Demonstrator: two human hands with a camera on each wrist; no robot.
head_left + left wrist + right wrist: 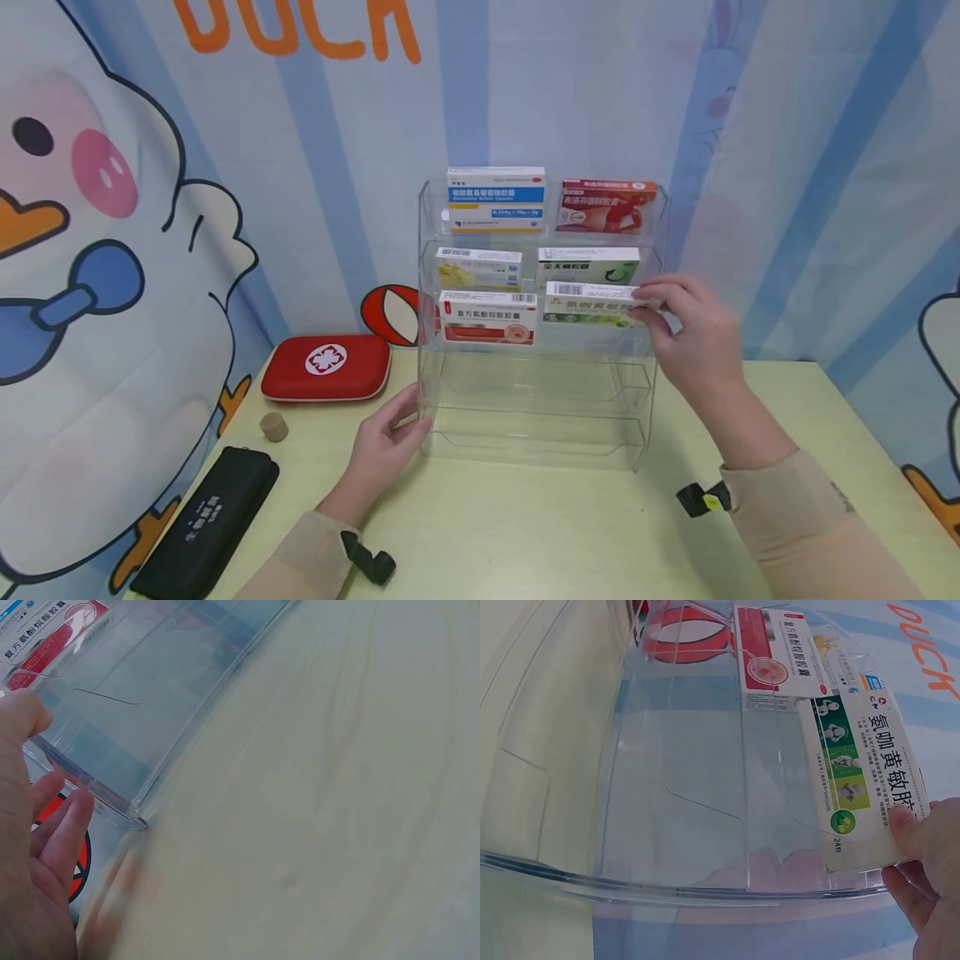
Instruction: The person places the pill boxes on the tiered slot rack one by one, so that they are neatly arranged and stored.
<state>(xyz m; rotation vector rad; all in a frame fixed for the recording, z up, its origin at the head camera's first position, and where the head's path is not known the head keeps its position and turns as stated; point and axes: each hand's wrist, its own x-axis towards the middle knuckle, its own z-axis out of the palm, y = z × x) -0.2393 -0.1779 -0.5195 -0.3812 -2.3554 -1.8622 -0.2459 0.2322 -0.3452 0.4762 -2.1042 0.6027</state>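
Observation:
A clear acrylic display rack (536, 387) stands on the table and bears medicine boxes in its upper tiers. My right hand (697, 333) pinches the right end of a white and green medicine box (862, 780), thumb on its front face. That box is at the right of the third tier, beside a white and red medicine box (487, 318). At the rack's left side, my left hand (386, 446) holds the side panel, the thumb in front and the fingers on the outer side, as the left wrist view shows.
Higher tiers hold a blue-striped box (496, 200), a red box (606, 207), a yellow-white box (478, 268) and a green-topped box (588, 267). Left of the rack lie a red case (326, 368), a small wooden cylinder (274, 427) and a black zip case (206, 521). A printed curtain (570, 83) hangs behind.

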